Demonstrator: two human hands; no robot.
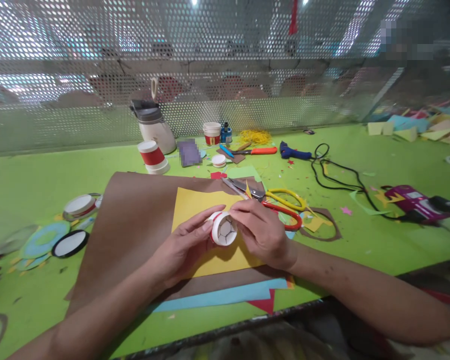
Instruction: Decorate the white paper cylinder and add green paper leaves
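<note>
Just below frame centre, small red-and-white cup [225,231] sits between both hands, axis toward camera and slightly right, left hand [195,236] gripping its wall, right hand [266,232] nearer the mouth, fingers bunched at rim, can't tell if pinching anything

I see a small white cup [224,229] with a red band, tipped so its open mouth faces my camera, dark lines crossing its inside. My left hand [189,245] grips it above the yellow sheet [206,197].
</note>
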